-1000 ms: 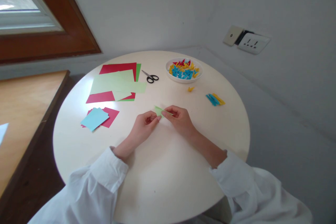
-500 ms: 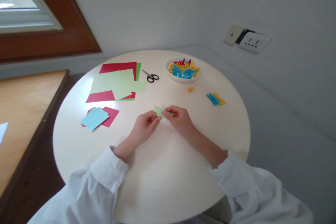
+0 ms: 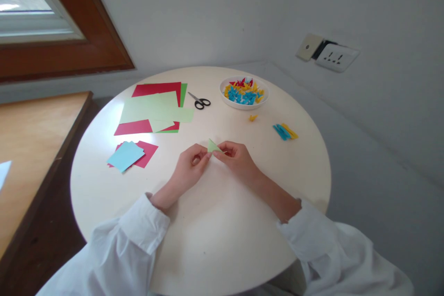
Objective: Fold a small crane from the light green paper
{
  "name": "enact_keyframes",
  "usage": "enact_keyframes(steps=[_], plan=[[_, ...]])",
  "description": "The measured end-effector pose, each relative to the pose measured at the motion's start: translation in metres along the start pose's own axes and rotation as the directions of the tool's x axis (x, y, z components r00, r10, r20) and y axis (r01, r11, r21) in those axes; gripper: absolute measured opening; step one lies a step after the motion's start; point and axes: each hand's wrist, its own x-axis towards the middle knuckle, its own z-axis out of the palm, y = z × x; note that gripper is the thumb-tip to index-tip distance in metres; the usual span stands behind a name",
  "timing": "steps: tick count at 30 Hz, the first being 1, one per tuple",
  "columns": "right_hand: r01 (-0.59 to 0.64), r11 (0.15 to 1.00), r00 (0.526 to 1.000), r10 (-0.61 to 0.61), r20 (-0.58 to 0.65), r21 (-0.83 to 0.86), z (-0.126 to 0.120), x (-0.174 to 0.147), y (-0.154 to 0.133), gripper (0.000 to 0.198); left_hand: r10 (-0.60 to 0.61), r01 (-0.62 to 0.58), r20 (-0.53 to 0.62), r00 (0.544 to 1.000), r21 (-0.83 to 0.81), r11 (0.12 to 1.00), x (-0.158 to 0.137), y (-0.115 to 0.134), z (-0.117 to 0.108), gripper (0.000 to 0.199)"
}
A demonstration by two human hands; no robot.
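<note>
A small folded piece of light green paper (image 3: 213, 146) is pinched between my two hands above the table's middle. It shows as a triangle with its tip pointing away from me. My left hand (image 3: 192, 163) grips its left edge between thumb and fingers. On the other side, my right hand (image 3: 237, 157) holds it with the thumb in front, and its fingers hide part of the paper. A yellow folded paper crane (image 3: 253, 118) lies beyond my right hand, in front of a white dish (image 3: 244, 106) filled with red, yellow and blue folded papers.
Black-handled scissors (image 3: 200, 102) lie beside large sheets of red and green paper (image 3: 149, 106) at the back left. Pale blue squares (image 3: 126, 156) overlap red squares (image 3: 147, 153) nearer on the left. Narrow blue folded strips (image 3: 281, 132) and yellow ones (image 3: 289, 131) lie on the right.
The green paper has turned between my fingers, from a flatter shape spread sideways to an upward-pointing triangle. Both hands have shifted only slightly.
</note>
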Motion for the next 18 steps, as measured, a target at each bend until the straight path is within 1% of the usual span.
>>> enact_keyframes(steps=[3, 7, 10, 12, 18], plan=[[0.011, 1.0, 1.0, -0.011, 0.016, 0.013, 0.001, 0.0, 0.0, 0.017, 0.041, -0.041, -0.047, 0.998, 0.006, 0.999, 0.0, 0.001, -0.001, 0.017], [0.034, 0.999, 0.999, -0.033, 0.027, -0.004, 0.001, -0.001, -0.001, 0.017, 0.028, -0.028, -0.013, 1.0, 0.003, 1.0, 0.001, 0.003, -0.002, 0.018], [0.048, 0.999, 0.998, -0.048, 0.032, -0.02, 0.0, -0.001, -0.002, 0.018, 0.018, -0.019, -0.012, 1.0, -0.016, 1.0, 0.001, 0.003, -0.002, 0.02], [0.057, 0.998, 0.998, -0.056, 0.021, -0.036, 0.0, -0.001, -0.001, 0.018, -0.002, 0.001, -0.016, 1.0, -0.042, 0.999, 0.001, 0.004, -0.002, 0.021], [0.048, 0.998, 0.998, -0.049, -0.025, -0.04, -0.001, -0.003, 0.0, 0.02, -0.108, 0.111, 0.031, 0.994, -0.146, 0.983, 0.001, 0.011, -0.005, 0.022]])
